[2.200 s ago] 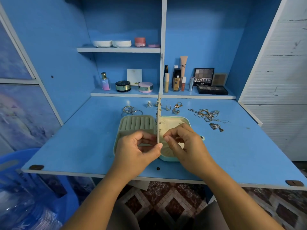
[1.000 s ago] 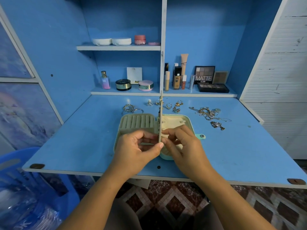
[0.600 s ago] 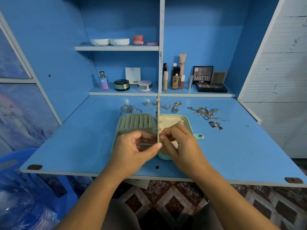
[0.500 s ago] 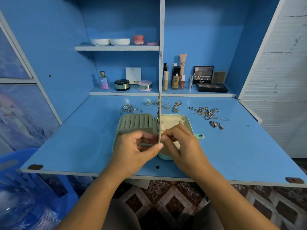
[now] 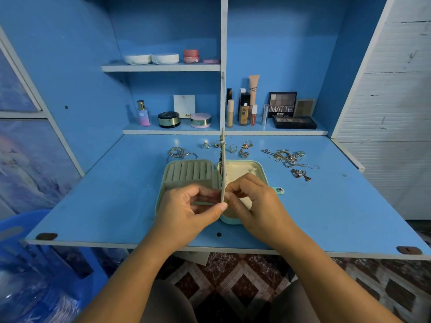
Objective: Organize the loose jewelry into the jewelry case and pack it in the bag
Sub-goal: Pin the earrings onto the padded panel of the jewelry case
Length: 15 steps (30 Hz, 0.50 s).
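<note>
A mint-green jewelry case (image 5: 261, 167) lies open on the blue desk (image 5: 105, 206), ring rolls in its left half. Its thin middle panel (image 5: 223, 159) stands upright, edge-on to me, with small earrings hanging on it. My left hand (image 5: 186, 210) pinches the panel's near edge between thumb and fingers. My right hand (image 5: 254, 201) pinches at the panel's right face; whatever small piece it holds is hidden. Loose jewelry lies behind the case: hoops (image 5: 180, 153) at left, rings (image 5: 232, 148) in the middle, tangled chains (image 5: 288, 157) and a pendant (image 5: 300, 174) at right. No bag is in view.
Cosmetics stand on the low shelf behind the desk: a perfume bottle (image 5: 143, 113), compacts (image 5: 200, 120), tubes (image 5: 243, 108) and eyeshadow palettes (image 5: 294, 122). White round cases (image 5: 151, 59) sit on the upper shelf. A blue plastic chair (image 5: 35, 264) stands at lower left, a white wall at right.
Both hands have kept their grip at the upright panel, with only slight finger shifts of my right hand. The case and the loose jewelry have not moved.
</note>
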Motion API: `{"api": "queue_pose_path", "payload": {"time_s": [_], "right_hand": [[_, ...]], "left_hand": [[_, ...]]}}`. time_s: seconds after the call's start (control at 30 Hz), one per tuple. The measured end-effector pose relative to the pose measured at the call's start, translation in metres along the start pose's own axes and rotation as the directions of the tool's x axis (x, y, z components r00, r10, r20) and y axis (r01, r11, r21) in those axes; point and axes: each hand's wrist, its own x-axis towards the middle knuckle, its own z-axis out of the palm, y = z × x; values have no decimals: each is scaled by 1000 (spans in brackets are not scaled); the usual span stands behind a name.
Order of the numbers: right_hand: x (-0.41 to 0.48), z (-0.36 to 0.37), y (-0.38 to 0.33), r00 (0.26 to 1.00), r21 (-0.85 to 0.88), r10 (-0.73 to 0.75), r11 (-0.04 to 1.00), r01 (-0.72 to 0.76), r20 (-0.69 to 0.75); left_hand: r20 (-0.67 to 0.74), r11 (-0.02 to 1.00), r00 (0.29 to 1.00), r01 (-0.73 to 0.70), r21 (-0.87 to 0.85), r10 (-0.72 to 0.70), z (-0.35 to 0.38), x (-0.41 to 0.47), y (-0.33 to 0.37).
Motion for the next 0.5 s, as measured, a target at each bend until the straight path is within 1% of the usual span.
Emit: {"api": "queue_pose_path", "payload": {"time_s": [0.2, 0.4, 0.47, 0.5], "right_hand": [[-1, 3, 0, 998, 34, 51, 998, -50, -26], [1, -5, 2, 999, -1, 31, 1000, -31, 36], [0, -8, 0, 997, 2, 53, 999, -53, 48], [-2, -10, -1, 995, 22, 86, 996, -87, 44]], "left_hand": [[18, 1000, 1000, -17, 3, 17, 1, -1, 1], [21, 999, 999, -44, 12, 44, 2, -1, -1], [10, 997, 998, -66, 44, 66, 3, -1, -3], [2, 994, 996, -85, 72, 85, 5, -2, -4]]}}
